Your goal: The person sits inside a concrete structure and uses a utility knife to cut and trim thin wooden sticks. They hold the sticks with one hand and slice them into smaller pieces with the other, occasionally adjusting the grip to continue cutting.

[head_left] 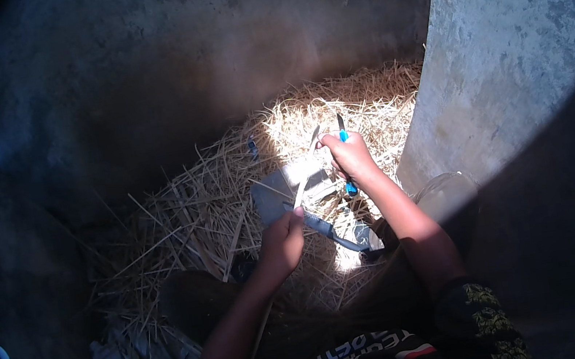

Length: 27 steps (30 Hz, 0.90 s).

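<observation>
My left hand (283,242) is closed round the lower end of a thin pale strip (301,189), possibly bamboo or straw. The strip slants up and away towards my right hand (351,158), whose thumb and forefinger are at its far end. A blue utility knife (344,136) is gripped in that same hand, its dark blade pointing away from me. Whether the fingertips pinch the strip firmly is too small to tell. Below the strip lies a flat grey block (272,198), partly sunlit, on the straw.
Loose straw and pale shavings (197,214) cover the floor around the block. A dark grey strap (335,233) runs near my legs. Curved concrete walls (498,54) rise behind and to the right. A rounded pale object (447,194) sits beside my right forearm.
</observation>
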Available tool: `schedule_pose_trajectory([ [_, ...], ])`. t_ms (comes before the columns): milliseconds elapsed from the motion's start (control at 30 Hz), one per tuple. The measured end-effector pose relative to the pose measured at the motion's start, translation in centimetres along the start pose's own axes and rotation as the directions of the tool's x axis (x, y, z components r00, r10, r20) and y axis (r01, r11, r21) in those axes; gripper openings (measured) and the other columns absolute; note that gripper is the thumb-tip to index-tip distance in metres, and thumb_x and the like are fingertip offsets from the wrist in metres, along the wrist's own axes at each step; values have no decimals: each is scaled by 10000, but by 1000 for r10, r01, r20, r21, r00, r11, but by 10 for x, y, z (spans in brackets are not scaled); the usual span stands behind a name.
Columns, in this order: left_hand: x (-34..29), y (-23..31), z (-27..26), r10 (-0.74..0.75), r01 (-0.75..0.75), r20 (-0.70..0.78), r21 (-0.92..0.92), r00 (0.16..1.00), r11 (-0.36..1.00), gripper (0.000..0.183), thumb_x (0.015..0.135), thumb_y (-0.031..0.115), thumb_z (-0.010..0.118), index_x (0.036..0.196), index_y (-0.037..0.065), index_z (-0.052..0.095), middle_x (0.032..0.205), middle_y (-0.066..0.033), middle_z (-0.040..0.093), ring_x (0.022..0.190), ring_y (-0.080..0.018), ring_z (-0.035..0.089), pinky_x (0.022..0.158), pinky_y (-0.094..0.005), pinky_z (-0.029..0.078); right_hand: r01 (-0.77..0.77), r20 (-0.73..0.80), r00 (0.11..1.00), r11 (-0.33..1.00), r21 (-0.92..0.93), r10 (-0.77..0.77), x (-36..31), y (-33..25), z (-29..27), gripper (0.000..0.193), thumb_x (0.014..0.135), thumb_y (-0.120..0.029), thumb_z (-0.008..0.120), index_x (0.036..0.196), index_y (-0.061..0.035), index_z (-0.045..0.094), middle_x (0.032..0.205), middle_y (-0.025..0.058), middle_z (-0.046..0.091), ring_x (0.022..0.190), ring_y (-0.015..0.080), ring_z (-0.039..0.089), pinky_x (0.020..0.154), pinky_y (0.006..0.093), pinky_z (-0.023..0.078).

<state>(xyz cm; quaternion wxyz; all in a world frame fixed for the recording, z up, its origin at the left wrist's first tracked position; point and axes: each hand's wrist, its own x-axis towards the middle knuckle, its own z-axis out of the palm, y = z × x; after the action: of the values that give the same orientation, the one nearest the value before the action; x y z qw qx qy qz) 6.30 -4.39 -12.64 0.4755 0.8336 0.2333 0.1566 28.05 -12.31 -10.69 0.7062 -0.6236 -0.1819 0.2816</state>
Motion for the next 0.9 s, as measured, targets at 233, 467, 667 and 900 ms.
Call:
schedule_pose_trajectory([
  [233,-5,24,-1,38,-35,-14,170,999,985,359,1045,281,464,874,-16,572,735,-231,595,707,-404,591,667,-417,447,-14,25,1000,987,160,10,-8,-11,-9,198,879,-223,647,794,-44,645,459,-50,401,334,50,324,330,246,251],
  [467,-10,25,6,94,-65,-52,402,994,913,355,1046,313,433,905,16,568,766,-256,624,779,-463,621,680,-537,473,49,-116,992,997,-54,-55,-5,-5,-10,283,831,-202,701,609,-84,570,529,-26,507,409,79,434,395,265,331],
  [667,-13,26,9,134,-93,-58,458,989,884,358,1045,316,430,890,19,557,721,-254,615,745,-465,622,659,-542,482,153,-129,977,980,-129,-169,1,-1,-14,261,812,-173,682,605,-71,560,580,-29,548,530,64,470,508,280,383],
  [900,-12,25,10,160,-116,-62,445,985,888,366,1045,317,432,873,18,554,727,-251,614,733,-463,618,648,-536,480,67,-108,992,998,-2,-67,1,-5,-20,238,820,-171,684,638,-67,572,580,-25,536,518,75,469,504,285,388],
])
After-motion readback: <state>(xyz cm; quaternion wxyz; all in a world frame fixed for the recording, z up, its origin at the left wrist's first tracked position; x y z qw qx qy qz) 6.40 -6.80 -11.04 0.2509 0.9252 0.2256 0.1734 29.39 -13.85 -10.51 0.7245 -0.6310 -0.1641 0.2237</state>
